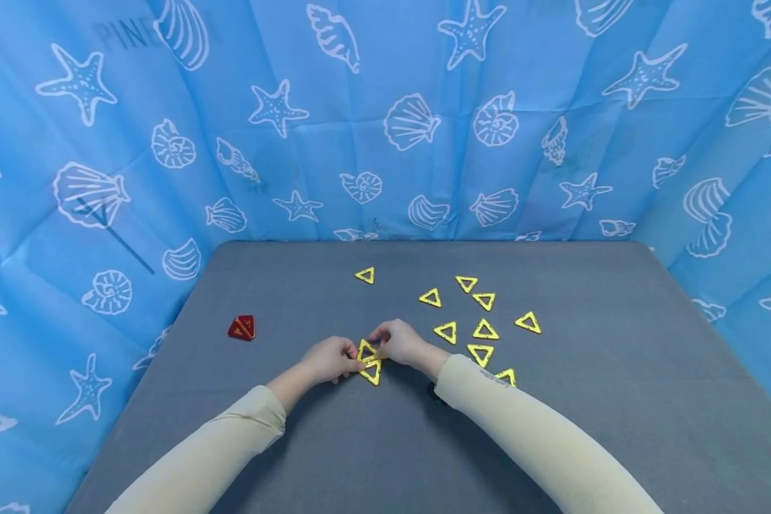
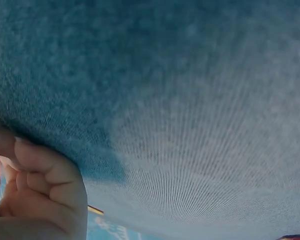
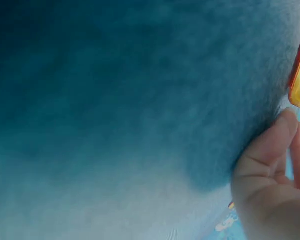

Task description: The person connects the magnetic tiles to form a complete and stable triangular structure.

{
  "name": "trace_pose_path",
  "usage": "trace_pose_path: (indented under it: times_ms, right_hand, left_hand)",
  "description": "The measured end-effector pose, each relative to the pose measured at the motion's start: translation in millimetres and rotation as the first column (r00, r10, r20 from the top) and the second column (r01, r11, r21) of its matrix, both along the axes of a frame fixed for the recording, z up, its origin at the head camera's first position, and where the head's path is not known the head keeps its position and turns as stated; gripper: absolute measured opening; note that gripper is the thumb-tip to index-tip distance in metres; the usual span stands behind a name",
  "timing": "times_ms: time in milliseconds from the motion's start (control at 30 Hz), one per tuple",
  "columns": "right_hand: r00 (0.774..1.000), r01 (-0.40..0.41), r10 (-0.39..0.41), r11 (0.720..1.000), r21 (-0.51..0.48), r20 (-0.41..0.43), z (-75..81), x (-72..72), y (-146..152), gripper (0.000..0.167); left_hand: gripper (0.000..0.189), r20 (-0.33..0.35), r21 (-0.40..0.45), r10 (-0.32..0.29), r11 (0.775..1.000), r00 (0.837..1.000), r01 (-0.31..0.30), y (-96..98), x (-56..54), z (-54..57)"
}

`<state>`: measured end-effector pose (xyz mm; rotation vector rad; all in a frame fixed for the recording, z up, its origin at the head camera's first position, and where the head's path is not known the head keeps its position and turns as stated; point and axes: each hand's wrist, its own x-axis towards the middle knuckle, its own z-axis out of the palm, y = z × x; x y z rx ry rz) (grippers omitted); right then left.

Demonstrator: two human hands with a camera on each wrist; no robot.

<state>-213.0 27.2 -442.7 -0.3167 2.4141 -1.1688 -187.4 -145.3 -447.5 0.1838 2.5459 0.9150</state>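
Note:
Two yellow open-centred triangle tiles meet between my hands at the middle of the table in the head view. My left hand (image 1: 326, 359) pinches the nearer triangle tile (image 1: 377, 374) at its left side, thumb over its edge. From the right, my right hand (image 1: 400, 343) grips the farther triangle tile (image 1: 362, 348), fingertips partly covering it. In the left wrist view, the left hand (image 2: 45, 195) has its fingers curled, with a sliver of yellow behind them. A tile's amber edge (image 3: 299, 85) shows beside the right hand (image 3: 275, 175) in the right wrist view.
Several yellow triangle tiles lie scattered right of my hands, one (image 1: 505, 377) partly behind the right sleeve. Another triangle tile (image 1: 365, 275) lies farther back. A red piece (image 1: 241, 328) sits at left. Blue shell-print curtains (image 1: 360, 157) border the grey table (image 1: 617, 357).

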Motion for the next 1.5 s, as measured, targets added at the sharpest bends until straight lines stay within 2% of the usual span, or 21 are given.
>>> trace_pose_path:
  times_ms: [100, 233, 500, 633, 833, 1033, 1167, 1333, 1500]
  right_hand:
    - [0.999, -0.020, 0.022, 0.995, 0.102, -0.027, 1.0, 2.3, 2.3, 0.012]
    - [0.998, -0.031, 0.039, 0.987, 0.158, -0.048, 1.9, 4.3, 1.7, 0.012]
    - [0.999, 0.030, -0.028, 0.988, 0.150, -0.018, 1.4, 1.6, -0.4, 0.007]
    - [1.000, 0.022, -0.020, 0.985, 0.170, -0.014, 1.7, -1.1, -1.2, 0.013]
    - [0.999, 0.033, -0.033, 0.985, 0.167, -0.003, 0.8, -2.2, -0.7, 0.013]
    - [0.999, 0.039, -0.041, 0.988, 0.150, 0.010, 0.3, -3.0, -0.3, 0.011]
    - [0.999, 0.036, -0.040, 0.989, 0.141, 0.023, -0.3, -2.2, -2.5, 0.011]
    - [1.000, 0.022, -0.025, 0.989, 0.145, 0.017, -0.1, -1.3, -3.6, 0.012]
    - [0.999, 0.033, -0.035, 0.990, 0.138, 0.011, -2.2, -3.8, -0.2, 0.010]
  left_hand:
    - [0.021, -0.009, -0.017, 0.009, 1.000, 1.000, -0.009, 2.4, 1.8, 1.4]
    - [0.023, -0.008, -0.029, 0.028, 0.999, 1.000, -0.028, 3.3, 2.1, 1.9]
    - [0.025, 0.008, -0.050, 0.020, 0.999, 1.000, -0.019, 2.9, 1.6, 1.9]
    - [0.024, -0.005, -0.020, 0.000, 1.000, 1.000, -0.001, 1.0, 2.6, 0.6]
    - [0.024, -0.026, -0.028, -0.002, 1.000, 1.000, 0.001, 2.5, 4.8, -0.3]
    - [0.028, -0.017, -0.041, -0.001, 0.999, 1.000, 0.000, 1.8, 3.8, -0.1]
    - [0.029, 0.006, -0.013, -0.017, 1.000, 1.000, 0.017, -1.6, 3.4, 0.8]
    - [0.021, 0.033, 0.042, 0.025, 0.999, 0.999, -0.027, -4.0, 3.6, -0.1]
    - [0.020, 0.019, 0.006, 0.034, 0.999, 0.999, -0.034, -1.6, 1.2, -1.7]
